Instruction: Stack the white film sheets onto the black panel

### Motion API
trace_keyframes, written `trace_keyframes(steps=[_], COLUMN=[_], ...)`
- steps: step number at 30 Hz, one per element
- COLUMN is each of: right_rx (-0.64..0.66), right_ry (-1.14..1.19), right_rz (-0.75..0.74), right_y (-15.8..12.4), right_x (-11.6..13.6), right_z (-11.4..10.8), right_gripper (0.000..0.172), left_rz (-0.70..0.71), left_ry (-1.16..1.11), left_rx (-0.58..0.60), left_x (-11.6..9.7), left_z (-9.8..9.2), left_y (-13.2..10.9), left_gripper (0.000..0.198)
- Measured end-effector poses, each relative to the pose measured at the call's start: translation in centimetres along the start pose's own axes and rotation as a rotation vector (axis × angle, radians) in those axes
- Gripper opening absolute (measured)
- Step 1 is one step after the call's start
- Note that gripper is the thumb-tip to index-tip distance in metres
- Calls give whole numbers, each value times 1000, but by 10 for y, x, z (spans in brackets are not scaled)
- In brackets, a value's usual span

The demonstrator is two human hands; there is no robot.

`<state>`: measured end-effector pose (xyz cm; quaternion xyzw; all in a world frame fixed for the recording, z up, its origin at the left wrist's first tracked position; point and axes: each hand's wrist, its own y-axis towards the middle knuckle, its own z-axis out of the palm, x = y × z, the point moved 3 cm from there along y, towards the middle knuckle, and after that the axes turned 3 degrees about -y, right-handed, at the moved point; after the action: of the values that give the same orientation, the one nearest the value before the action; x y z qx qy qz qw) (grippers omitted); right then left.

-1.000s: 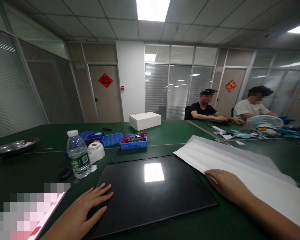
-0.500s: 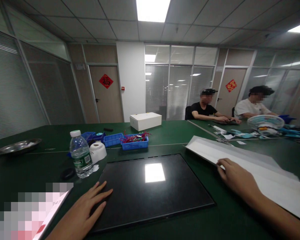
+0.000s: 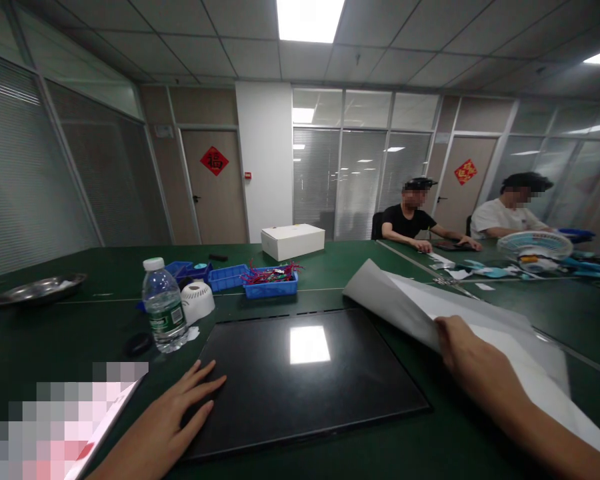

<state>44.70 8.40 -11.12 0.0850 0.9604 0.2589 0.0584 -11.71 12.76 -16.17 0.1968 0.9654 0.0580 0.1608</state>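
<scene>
White sheet (image 3: 395,301) gripped by right hand (image 3: 473,363).

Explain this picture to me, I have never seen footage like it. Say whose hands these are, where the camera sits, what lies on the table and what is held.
No machine here: a person wears one camera on the head, looking forward and down, so both hands at the bottom are theirs. The left hand lies flat and open on the near corner of a black panel on the green table. The right hand grips a white sheet, its far corner curling up off the table. Behind stand a water bottle, blue trays and a white box. Two other people sit far right.
</scene>
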Motion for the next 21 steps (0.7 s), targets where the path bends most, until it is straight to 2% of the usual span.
trace_keyframes(steps=[5,12,16,21], right_rx=[65,214,264,240], right_ry=[-16,13,-2,40], right_rz=[-49,-272,-250,-173], right_y=[1,-10,-11,-7], right_x=[-3,11,18,12], right_z=[9,31,45,47], right_gripper=[41,40,47,51], left_rz=[-6,3,19,13], left_ry=[-1,6,14,16], left_rx=[17,-9,-41,-28], left_x=[0,1,3,1], left_z=[-2,-1,1,-2], left_y=[2,1,0,0], left_gripper=[45,43,42,42])
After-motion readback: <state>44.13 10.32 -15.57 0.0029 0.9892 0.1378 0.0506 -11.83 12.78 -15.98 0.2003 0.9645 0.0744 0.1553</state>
